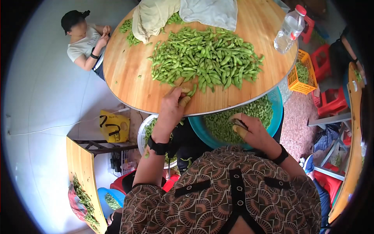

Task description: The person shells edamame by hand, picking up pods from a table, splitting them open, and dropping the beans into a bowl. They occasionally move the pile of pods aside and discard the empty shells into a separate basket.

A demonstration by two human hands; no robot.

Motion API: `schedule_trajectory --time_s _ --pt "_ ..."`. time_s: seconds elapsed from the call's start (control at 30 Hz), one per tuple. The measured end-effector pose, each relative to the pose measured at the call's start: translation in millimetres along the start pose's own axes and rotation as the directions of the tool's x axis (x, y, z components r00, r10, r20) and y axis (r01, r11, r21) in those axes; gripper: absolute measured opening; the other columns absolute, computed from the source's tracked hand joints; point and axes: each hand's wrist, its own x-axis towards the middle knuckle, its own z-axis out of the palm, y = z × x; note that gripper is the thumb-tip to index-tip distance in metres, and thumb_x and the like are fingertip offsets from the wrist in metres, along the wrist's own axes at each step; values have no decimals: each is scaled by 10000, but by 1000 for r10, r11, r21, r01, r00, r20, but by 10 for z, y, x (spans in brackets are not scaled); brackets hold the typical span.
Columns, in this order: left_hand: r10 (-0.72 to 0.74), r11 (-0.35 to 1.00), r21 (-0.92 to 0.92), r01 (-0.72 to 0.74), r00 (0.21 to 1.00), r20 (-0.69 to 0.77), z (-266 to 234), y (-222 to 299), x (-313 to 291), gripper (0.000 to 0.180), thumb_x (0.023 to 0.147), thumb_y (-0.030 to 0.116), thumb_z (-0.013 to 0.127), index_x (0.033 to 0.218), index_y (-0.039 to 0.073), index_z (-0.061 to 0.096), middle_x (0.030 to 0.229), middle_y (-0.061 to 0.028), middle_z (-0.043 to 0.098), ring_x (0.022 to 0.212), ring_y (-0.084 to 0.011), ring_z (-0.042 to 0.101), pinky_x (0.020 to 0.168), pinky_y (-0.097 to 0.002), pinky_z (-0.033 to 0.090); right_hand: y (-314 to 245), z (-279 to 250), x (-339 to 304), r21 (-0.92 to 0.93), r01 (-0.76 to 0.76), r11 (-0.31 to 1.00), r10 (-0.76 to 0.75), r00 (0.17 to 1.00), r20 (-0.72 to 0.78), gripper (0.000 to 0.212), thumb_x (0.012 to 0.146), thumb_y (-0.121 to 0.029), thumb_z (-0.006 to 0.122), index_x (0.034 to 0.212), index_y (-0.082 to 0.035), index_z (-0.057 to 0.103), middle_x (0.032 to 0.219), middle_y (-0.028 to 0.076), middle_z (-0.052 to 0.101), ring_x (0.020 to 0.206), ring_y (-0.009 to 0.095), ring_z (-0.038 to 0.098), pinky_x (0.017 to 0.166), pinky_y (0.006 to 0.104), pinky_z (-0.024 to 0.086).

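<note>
A broad heap of green edamame pods (206, 58) lies on the round wooden table (128, 78). At its near edge, my left hand (172, 107) is closed in a pinch, with a green edamame pod (192, 90) at the fingertips. My right hand (253, 130) is over the teal basin (197, 128) of shelled green beans (222, 123). Its fingers are curled round something small and dark that I cannot make out. Yellowish coverings show on some fingertips of both hands. Below my left forearm stands a white basin (142, 134) with green pods or husks in it.
Cloths (208, 15) cover the table's far side, and a plastic water bottle (290, 29) stands at its right. A person (83, 43) is at the far left. An orange crate (304, 74), red stools (329, 101) and a yellow box (115, 125) flank the table.
</note>
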Motion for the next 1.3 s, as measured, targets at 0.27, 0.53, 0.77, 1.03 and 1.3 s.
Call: schedule_trajectory --time_s 0.27,0.53,0.77,1.03,1.3 --pt "-24 1000 -21 20 985 -171 57 -82 -69 219 817 -41 637 1031 6 628 898 -169 600 801 -327 612 696 -375 501 -149 52 135 31 86 996 -87 996 8 234 878 -105 585 1102 -37 581 788 169 595 711 324 609 659 377 465" --pt "294 949 140 -284 954 -57 116 495 -258 193 811 -23 665 997 23 643 966 -138 632 888 -271 639 734 -332 511 -207 130 172 168 13 986 -8 999 -32 300 886 -59 528 1183 -17 538 790 167 601 714 276 617 690 366 481" --pt "89 976 -205 -74 994 68 315 677 -338 160 822 -7 654 973 -6 601 860 -157 605 744 -331 640 629 -342 508 -242 44 155 216 -34 976 28 999 29 326 892 -63 509 1213 -10 507 796 175 606 731 288 627 689 366 481" --pt "-56 966 -239 102 980 191 326 769 -339 144 811 -27 665 949 3 637 882 -117 646 753 -223 649 681 -301 509 -203 50 88 49 116 992 -114 993 -43 340 881 -48 524 1219 -17 500 840 208 623 816 384 636 698 416 491" --pt "70 953 -302 -4 975 209 389 730 -394 120 821 -8 663 934 1 626 848 -129 630 694 -242 635 611 -309 495 -171 -90 -10 -63 115 991 -113 993 34 310 866 -32 530 1176 -30 533 836 206 623 761 397 638 672 409 500"
